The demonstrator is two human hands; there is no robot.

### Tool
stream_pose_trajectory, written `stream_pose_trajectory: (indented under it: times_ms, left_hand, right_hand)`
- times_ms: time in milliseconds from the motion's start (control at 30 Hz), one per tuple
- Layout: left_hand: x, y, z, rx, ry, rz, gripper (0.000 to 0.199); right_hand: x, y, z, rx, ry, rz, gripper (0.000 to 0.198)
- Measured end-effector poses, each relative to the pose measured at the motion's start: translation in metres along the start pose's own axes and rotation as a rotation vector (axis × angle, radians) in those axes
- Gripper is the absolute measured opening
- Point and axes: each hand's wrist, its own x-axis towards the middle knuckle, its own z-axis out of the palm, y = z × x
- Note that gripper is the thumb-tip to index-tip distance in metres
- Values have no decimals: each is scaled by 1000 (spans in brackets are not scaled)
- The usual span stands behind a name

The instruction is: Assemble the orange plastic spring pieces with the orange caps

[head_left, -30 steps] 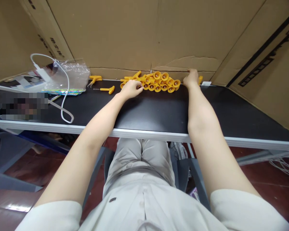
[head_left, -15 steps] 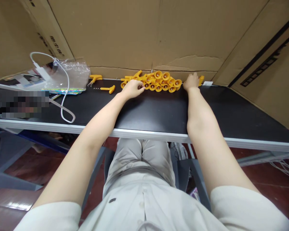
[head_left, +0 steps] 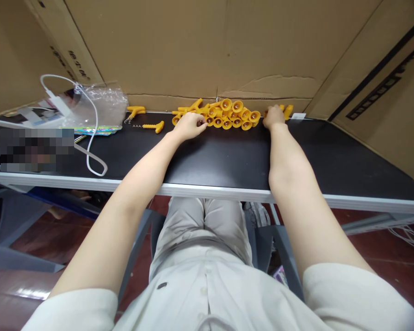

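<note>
Yellow corkscrew parts with flared, cup-like ends [head_left: 235, 115] are stacked at the back of the black table, several cups facing me. My left hand [head_left: 189, 126] rests at the stack's left end, thumb and fingers curled together; whatever lies in them is hidden. At the right end, my right hand [head_left: 274, 117] has its fingers bent round a yellow corkscrew, mostly covered by the hand, with yellow showing at its edges. Just beyond it stands another yellow handle [head_left: 289, 111]. To the left lie two T-handled corkscrews, one [head_left: 136, 111] behind the other [head_left: 154, 127], metal spirals showing.
Cardboard walls [head_left: 179, 46] enclose the table's back and sides. On the left are a clear plastic bag [head_left: 106, 103], a white cable [head_left: 97, 119] and colourful sheets [head_left: 105, 130]. A small white piece [head_left: 298, 116] lies back right. A metal rail [head_left: 214, 189] edges the front.
Beside my right hand's fingers, more yellow now shows on the right. My left hand stays almost where it was, and the stack looks the same. The view has shifted slightly.
</note>
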Motion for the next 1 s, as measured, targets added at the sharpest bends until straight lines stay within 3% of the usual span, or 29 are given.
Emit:
stream_pose_trajectory:
  times_ms: [133,433,533,667,833,967,1000]
  left_hand:
    - [-1,4,-2,5,-8,-13,16]
    - [-1,5,-2,15,2,-12,17]
    - [-1,5,-2,12,0,-8,17]
    - [-2,7,-3,17,-19,-33,18]
    - [-4,11,-7,-6,-25,-45,15]
    - [-7,24,-12,-16,-41,-123,15]
    - [-8,28,-13,-19,-44,-149,15]
  right_hand:
    - [4,8,7,91,28,19,58]
    - [-8,15,4,312,227,50,57]
    - [-8,16,8,352,198,88,61]
    - [-10,17,11,407,122,245,68]
    - [-8,22,9,469,77,306,45]
    - [0,34,13,359,41,294,67]
    - [1,38,14,308,53,227,71]
